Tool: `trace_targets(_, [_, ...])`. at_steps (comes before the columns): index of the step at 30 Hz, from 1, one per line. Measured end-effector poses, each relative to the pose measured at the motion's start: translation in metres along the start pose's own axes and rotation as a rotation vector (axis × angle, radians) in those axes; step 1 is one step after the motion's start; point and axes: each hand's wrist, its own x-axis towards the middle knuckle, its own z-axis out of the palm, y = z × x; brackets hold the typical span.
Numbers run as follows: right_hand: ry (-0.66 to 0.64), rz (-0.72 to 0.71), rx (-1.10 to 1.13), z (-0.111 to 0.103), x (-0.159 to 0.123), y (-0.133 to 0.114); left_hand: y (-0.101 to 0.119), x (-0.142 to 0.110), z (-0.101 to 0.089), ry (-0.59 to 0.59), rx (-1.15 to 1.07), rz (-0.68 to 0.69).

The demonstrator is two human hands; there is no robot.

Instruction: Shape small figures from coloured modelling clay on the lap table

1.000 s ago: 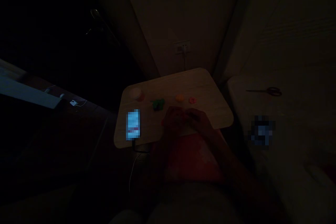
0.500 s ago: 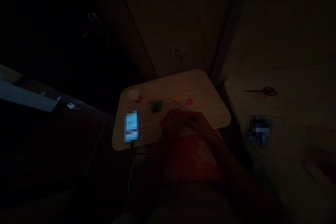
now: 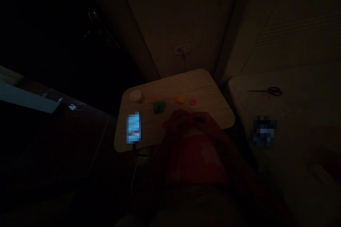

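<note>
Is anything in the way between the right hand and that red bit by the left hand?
Yes: the left hand lies between the right hand and the red bit. Nothing else visible blocks that path, though it's too dark to tell what the hands hold.

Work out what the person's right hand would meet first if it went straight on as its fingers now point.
Probably the left hand, just ahead of the right hand; it's too dark to tell whether they touch.

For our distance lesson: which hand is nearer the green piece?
Left. In the image, the left hand is below and right of the green piece; the right hand lies farther right.
</note>
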Motion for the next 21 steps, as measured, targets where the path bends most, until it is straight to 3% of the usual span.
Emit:
trace_targets(3, [-0.05,0.016,-0.031,-0.006,-0.001,-0.001,0.002,0.001,0.0,-0.061,-0.007,0.034])
trace_targets(12, [-0.155,0.068,-0.046,-0.013,-0.003,-0.01,-0.001,0.001,-0.002,-0.098,-0.006,0.043])
trace_targets(16, [-0.112,0.064,-0.033,-0.011,-0.002,-0.013,-0.005,-0.001,-0.002,-0.042,-0.012,0.048])
trace_targets(21, [-0.05,0.098,0.061,-0.007,-0.003,-0.016,0.0,-0.001,-0.003,0.022,-0.006,-0.049])
